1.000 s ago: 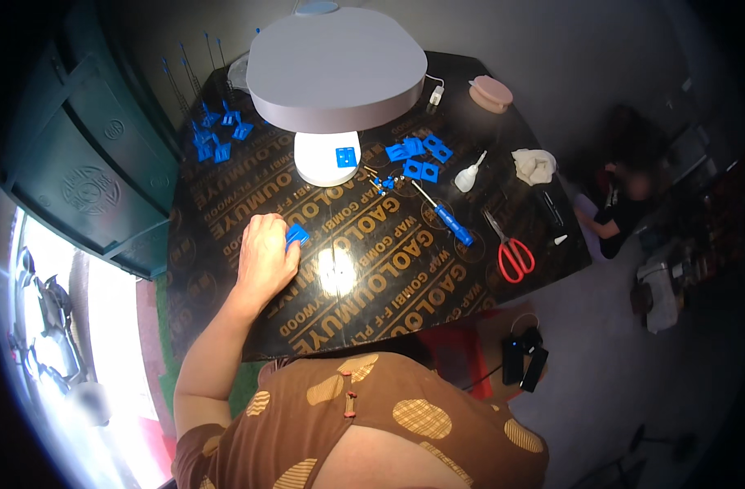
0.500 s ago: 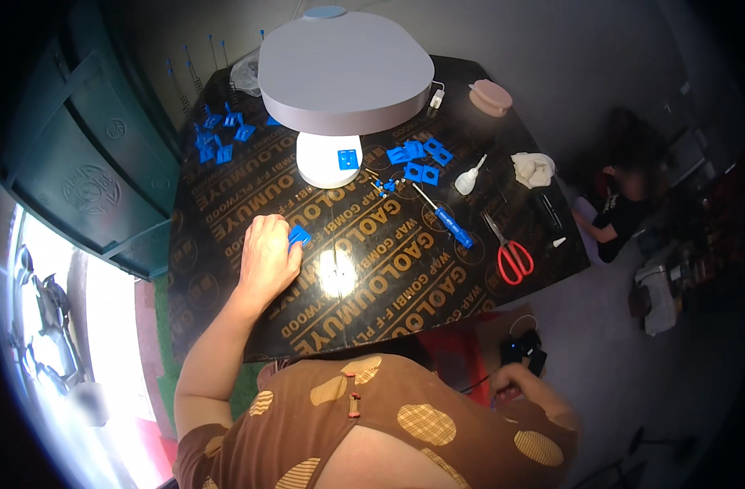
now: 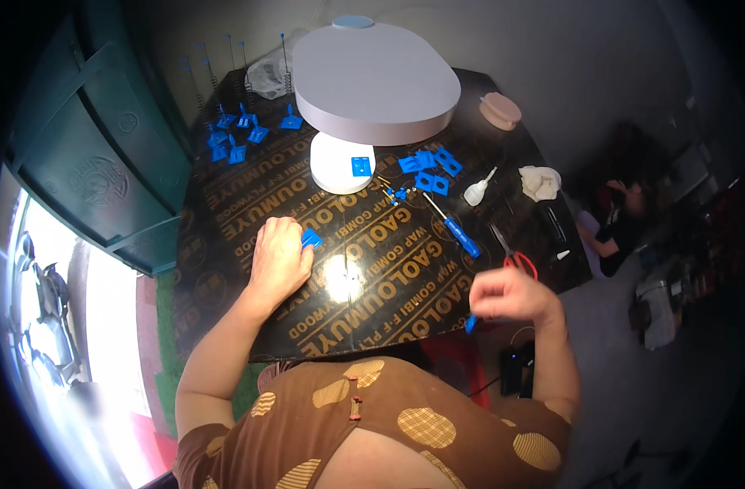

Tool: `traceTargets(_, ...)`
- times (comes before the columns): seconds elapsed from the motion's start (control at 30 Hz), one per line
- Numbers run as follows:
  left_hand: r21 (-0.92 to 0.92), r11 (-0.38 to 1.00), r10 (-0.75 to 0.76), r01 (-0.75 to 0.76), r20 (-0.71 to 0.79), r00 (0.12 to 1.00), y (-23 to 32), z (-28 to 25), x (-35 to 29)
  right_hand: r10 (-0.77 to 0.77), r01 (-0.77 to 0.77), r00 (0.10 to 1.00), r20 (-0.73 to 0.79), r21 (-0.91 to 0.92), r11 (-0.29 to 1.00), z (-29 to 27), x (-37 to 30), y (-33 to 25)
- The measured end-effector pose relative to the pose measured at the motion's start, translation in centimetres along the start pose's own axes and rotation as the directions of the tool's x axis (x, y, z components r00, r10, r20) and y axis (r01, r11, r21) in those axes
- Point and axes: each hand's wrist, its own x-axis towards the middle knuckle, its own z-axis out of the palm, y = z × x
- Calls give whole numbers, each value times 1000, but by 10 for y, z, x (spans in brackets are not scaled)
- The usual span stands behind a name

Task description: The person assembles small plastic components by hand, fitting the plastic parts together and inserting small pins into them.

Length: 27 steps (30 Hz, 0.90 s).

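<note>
My left hand [image 3: 281, 259] rests on the dark tabletop with its fingers curled, shut on a small blue plastic plate [image 3: 311, 239] that peeks out past the fingertips. My right hand [image 3: 512, 295] is over the table's front right edge, in front of the red-handled scissors [image 3: 529, 264], hiding part of their handles. Its fingers are closed around a small blue piece [image 3: 470, 324] whose end sticks out below; its exact kind is unclear. Between the hands and the lamp lie a blue-handled screwdriver [image 3: 462, 235] and tiny blue and metal parts [image 3: 398, 194].
A large white lamp [image 3: 376, 73] stands at the back, one blue plate [image 3: 362, 166] on its base. Several blue plates [image 3: 432, 169] lie right of it; blue pieces with upright springs [image 3: 246, 121] stand left. A white squeeze bottle [image 3: 478, 189], crumpled tissue [image 3: 540, 183] and pink lidded container [image 3: 500, 111] sit right.
My right hand has risen from beside a black device below the table edge to above the table's right front, with a blue piece in it. My left hand stays on its plate; the view shifted slightly.
</note>
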Motion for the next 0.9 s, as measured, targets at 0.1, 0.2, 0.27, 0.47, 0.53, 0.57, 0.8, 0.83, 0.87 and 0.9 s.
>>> traceTargets(0.1,-26,999,-21,21,19,1000,2,-1,2,-58,96,940,-335,100,990,-12,37,-1)
traceTargets(0.2,-32,999,-3,4,16,1000,3,-2,3,-135,128,840,-525,-50,991,-24,80,7)
traceTargets(0.27,-34,999,-4,4,4,1000,2,-2,1,-196,127,777,-599,-156,980,-31,110,24)
traceTargets(0.47,-26,1000,4,-3,8,1000,1,-1,2,-335,24,641,-691,-417,908,-51,181,50)
traceTargets(0.53,-22,1000,19,-19,-6,1000,-1,1,2,-346,18,632,-694,-433,901,-53,198,54)
traceTargets(0.57,-21,1000,18,-18,-6,1000,-1,1,2,-353,7,642,-680,-455,890,-55,205,57)
traceTargets(0.8,-22,1000,16,-16,-1,1000,-1,1,1,-452,-70,645,-616,-637,768,-64,222,71)
traceTargets(0.83,-20,1000,23,-23,-6,1000,0,1,1,-485,-80,636,-601,-676,733,-65,221,72)
traceTargets(0.87,-20,999,27,-27,-3,1000,1,1,2,-483,-82,634,-604,-673,735,-66,220,73)
traceTargets(0.9,-15,1000,19,-19,-1,1000,1,0,1,-479,-53,628,-613,-648,760,-65,220,71)
